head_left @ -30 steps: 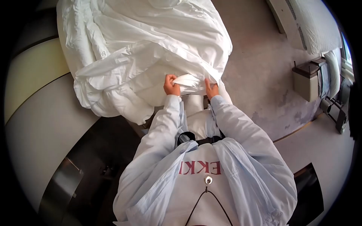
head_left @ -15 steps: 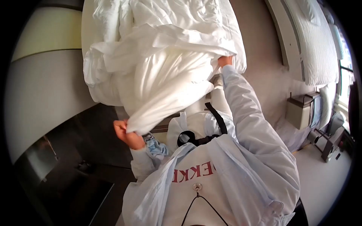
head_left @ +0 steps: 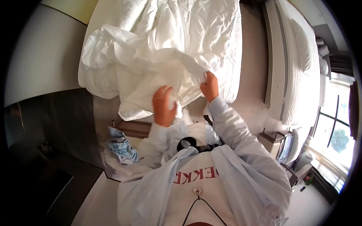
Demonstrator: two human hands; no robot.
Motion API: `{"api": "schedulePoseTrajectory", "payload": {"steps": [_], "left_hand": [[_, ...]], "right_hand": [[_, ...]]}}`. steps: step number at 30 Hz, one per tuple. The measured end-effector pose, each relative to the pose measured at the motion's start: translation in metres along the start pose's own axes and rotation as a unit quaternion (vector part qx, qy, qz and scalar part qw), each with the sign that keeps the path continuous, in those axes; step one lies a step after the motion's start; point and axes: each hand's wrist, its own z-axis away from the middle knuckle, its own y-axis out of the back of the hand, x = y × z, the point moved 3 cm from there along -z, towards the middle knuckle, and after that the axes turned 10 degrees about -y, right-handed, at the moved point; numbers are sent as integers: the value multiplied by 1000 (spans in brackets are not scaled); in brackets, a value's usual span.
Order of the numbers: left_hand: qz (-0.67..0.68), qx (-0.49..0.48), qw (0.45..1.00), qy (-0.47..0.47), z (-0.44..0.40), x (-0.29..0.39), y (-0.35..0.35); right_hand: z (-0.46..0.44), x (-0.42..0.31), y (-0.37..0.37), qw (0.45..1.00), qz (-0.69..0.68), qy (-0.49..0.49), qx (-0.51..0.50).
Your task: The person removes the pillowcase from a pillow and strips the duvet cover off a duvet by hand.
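Observation:
A white duvet cover (head_left: 151,60) lies crumpled over the bed, and its near edge hangs down in front of me. My right hand (head_left: 210,86) is closed on a gathered part of the cover's edge, right of centre. To its left, my left hand (head_left: 164,107) is against the hanging fabric, thumb apart from the fingers, with a ring on one finger. A loose corner of the cover droops left of this hand. Folds of fabric hide what lies inside the cover.
A low brown slatted rack (head_left: 132,129) with a blue patterned cloth bundle (head_left: 122,146) stands at left. Another bed (head_left: 296,75) is on the right, with a small cabinet (head_left: 272,143) near its foot. A window (head_left: 335,120) is at far right.
My left hand has let go of the cover's left corner and moved right, closer to my right hand. My right hand has come inward and lower, still holding the edge. The view has shifted.

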Motion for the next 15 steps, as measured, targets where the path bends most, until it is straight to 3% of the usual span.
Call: {"api": "schedulePoseTrajectory", "payload": {"steps": [1, 3, 4, 5, 9, 11, 13, 15], "left_hand": [[-60, -59, 996, 13, -12, 8, -17], [-128, -62, 989, 27, -21, -3, -49], [-196, -69, 978, 36, -27, -7, -69], [-196, -59, 978, 36, -32, -8, -78], [-172, -48, 978, 104, -35, -44, -105], [-192, -107, 959, 178, -54, -34, -100], [-185, -54, 971, 140, -54, -26, -100], [-115, 77, 980, 146, -56, 11, -92]], "right_hand": [[6, 2, -3, 1000, 1, -27, -6], [14, 12, -9, 994, -17, -73, -76], [17, 21, -9, 997, -19, -22, -75], [19, 30, -8, 997, -23, 30, -73], [15, 62, 2, 976, -45, -4, -211], [8, 76, 6, 965, -48, 1, -256], [2, 91, 14, 947, -89, 24, -307], [-6, 113, 20, 940, -75, 55, -327]]}}
